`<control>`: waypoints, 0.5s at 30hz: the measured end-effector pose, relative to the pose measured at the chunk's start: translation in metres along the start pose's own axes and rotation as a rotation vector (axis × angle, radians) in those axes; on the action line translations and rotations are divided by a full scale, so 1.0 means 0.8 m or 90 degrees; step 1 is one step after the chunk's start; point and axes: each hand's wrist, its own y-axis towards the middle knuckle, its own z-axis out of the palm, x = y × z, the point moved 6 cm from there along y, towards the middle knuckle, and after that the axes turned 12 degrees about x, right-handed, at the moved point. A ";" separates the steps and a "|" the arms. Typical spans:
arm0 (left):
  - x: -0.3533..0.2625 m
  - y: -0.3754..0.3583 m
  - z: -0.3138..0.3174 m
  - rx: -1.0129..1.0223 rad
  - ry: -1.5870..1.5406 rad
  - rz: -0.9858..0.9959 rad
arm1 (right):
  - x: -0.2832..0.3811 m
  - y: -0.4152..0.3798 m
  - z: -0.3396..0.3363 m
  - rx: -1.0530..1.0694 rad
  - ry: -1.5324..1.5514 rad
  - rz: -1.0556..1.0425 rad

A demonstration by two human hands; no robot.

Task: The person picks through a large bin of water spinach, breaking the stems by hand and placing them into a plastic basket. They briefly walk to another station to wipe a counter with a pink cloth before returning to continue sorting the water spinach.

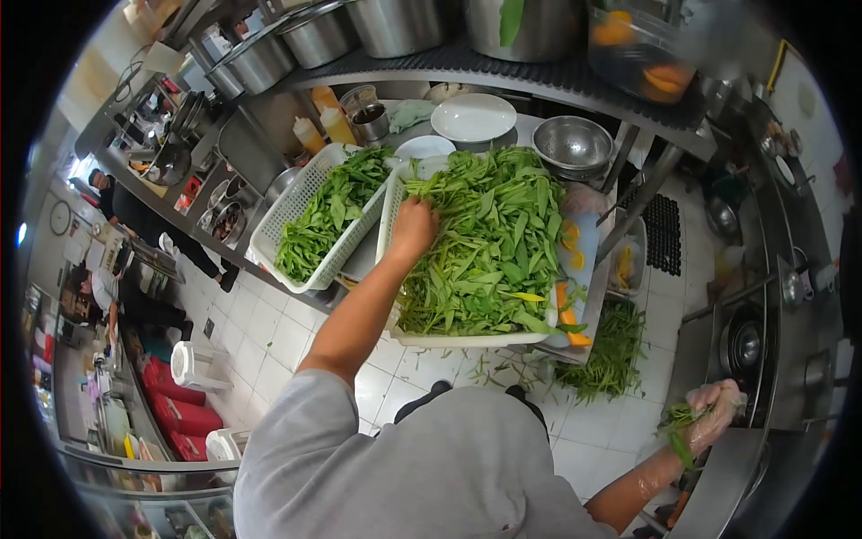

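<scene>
My left hand (415,226), bare, reaches into a large white basket (467,340) heaped with long-leafed greens (485,242). Its fingers are curled around stems at the basket's left side, and the fingertips are partly hidden. Out to the far right, my right hand (716,415) wears a clear plastic glove. It grips a small bunch of leafy greens (682,446), with leaves and stems hanging from it. A second, narrower white basket (316,281) with picked greens stands left of the large one.
Sauce bottles (337,126), a white plate (473,119) and a steel colander (573,144) stand behind the baskets. Steel pots (395,27) line the shelf above. Cut greens (603,359) lie heaped on the floor. Two people are at the left, one in dark clothes (148,211).
</scene>
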 end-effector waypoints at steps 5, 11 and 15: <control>0.014 -0.006 0.008 0.020 0.089 0.020 | -0.037 0.017 0.056 0.148 0.045 0.118; 0.018 -0.037 -0.102 -0.105 -0.412 -0.097 | -0.069 0.005 0.144 0.345 -0.003 0.166; 0.013 -0.078 -0.102 -0.046 -0.715 -0.193 | -0.068 -0.033 0.202 0.491 -0.136 0.147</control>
